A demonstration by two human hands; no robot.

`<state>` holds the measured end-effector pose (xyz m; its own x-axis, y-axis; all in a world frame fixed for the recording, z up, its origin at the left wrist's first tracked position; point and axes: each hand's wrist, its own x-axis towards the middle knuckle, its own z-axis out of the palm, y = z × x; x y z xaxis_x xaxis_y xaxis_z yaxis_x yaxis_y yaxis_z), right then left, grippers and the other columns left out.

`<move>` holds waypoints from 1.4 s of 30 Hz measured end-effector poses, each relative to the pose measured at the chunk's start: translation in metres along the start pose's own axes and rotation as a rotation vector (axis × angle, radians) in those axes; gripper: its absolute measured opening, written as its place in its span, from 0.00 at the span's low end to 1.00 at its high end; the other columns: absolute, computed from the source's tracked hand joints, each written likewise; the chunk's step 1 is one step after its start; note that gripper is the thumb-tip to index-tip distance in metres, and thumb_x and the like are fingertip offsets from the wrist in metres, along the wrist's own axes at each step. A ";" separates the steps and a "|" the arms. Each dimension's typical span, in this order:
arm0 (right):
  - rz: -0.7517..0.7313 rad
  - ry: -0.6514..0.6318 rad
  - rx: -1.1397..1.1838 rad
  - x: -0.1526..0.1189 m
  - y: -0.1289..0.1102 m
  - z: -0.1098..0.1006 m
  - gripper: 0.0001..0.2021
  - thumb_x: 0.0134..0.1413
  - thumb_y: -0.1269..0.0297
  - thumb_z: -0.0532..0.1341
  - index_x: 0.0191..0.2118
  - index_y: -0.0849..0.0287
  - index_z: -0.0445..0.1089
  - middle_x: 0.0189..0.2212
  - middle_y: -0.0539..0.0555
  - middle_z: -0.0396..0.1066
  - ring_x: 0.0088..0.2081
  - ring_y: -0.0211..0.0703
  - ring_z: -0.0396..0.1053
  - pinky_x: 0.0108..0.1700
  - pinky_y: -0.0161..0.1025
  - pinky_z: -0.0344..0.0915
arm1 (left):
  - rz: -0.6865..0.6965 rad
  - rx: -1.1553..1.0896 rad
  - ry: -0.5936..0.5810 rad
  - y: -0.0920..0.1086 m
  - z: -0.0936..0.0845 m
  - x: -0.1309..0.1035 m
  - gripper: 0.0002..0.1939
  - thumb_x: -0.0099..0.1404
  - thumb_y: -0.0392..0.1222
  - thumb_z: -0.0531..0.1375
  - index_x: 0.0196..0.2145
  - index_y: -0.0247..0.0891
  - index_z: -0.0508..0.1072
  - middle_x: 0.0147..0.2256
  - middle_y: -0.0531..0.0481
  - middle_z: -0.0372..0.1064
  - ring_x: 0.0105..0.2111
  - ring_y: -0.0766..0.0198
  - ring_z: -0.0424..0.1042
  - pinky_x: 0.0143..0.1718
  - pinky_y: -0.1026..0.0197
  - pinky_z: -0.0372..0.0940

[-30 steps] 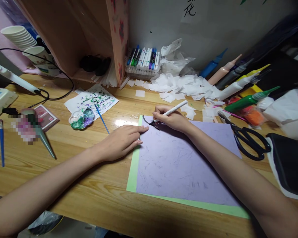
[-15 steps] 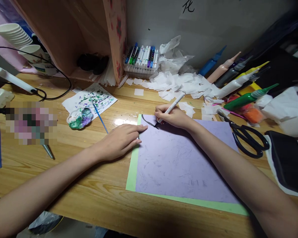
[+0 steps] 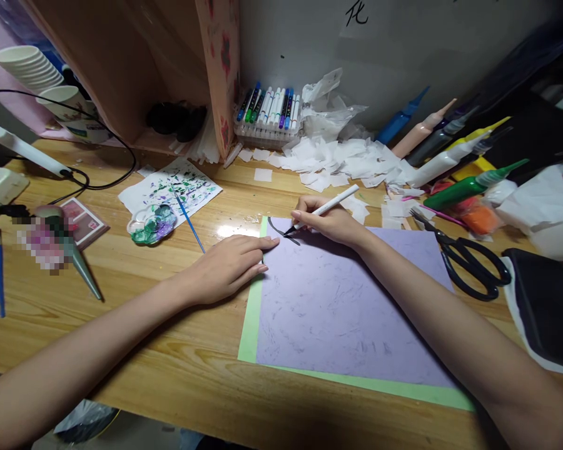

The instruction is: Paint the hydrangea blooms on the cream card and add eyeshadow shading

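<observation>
In the head view, my right hand (image 3: 326,219) is closed round a white marker pen (image 3: 331,203). Its black tip touches a purple sheet (image 3: 338,300) near the upper left corner, on a dark curved line (image 3: 276,226). My left hand (image 3: 232,265) lies palm down over the sheet's left edge, fingers stretched out, the index fingertip close to the line. A small bit of something shows between its fingers, too little to make out. Green paper (image 3: 249,325) sticks out beneath the purple sheet along the left and bottom.
Black-handled scissors (image 3: 471,262) lie right of the sheet. Behind are white paper scraps (image 3: 331,156), a box of markers (image 3: 268,115) and several nozzle bottles (image 3: 469,187). To the left are a paint palette (image 3: 152,225), a thin blue brush (image 3: 190,222) and paper cups (image 3: 70,109).
The pen tip has moved slightly left along the dark line, and the pen leans lower to the right. A short extra stroke shows beside the tip. My left hand has stayed put.
</observation>
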<state>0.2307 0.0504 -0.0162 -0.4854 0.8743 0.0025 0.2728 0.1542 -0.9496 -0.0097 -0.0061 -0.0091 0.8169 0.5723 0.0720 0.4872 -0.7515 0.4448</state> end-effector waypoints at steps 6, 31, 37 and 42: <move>-0.001 -0.059 -0.068 0.001 0.001 0.001 0.16 0.54 0.56 0.57 0.21 0.58 0.57 0.20 0.46 0.62 0.24 0.33 0.58 0.26 0.33 0.54 | 0.005 -0.014 0.012 0.000 0.000 0.000 0.12 0.68 0.42 0.48 0.38 0.37 0.68 0.57 0.44 0.61 0.53 0.58 0.62 0.54 0.51 0.58; 0.025 0.227 -0.038 0.006 0.000 0.030 0.13 0.50 0.54 0.61 0.26 0.58 0.62 0.24 0.49 0.67 0.26 0.37 0.65 0.27 0.34 0.58 | -0.014 -0.016 -0.011 0.003 -0.002 0.000 0.13 0.69 0.43 0.46 0.38 0.35 0.68 0.57 0.43 0.60 0.55 0.58 0.60 0.56 0.53 0.56; 0.023 0.254 -0.027 0.006 -0.002 0.031 0.13 0.50 0.54 0.61 0.26 0.58 0.63 0.23 0.49 0.67 0.26 0.37 0.65 0.26 0.34 0.58 | -0.009 -0.021 0.002 0.002 -0.002 -0.001 0.13 0.69 0.42 0.46 0.37 0.36 0.68 0.57 0.43 0.60 0.55 0.58 0.61 0.55 0.53 0.56; 0.045 0.230 -0.006 0.006 -0.002 0.031 0.13 0.49 0.54 0.61 0.26 0.57 0.63 0.23 0.49 0.68 0.26 0.37 0.66 0.27 0.34 0.59 | -0.011 -0.013 -0.002 0.002 -0.002 -0.001 0.13 0.69 0.43 0.46 0.37 0.36 0.68 0.57 0.44 0.60 0.55 0.58 0.61 0.55 0.52 0.56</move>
<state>0.2014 0.0415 -0.0244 -0.2708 0.9621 0.0320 0.2953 0.1147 -0.9485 -0.0102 -0.0074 -0.0071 0.8122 0.5797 0.0652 0.4920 -0.7408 0.4574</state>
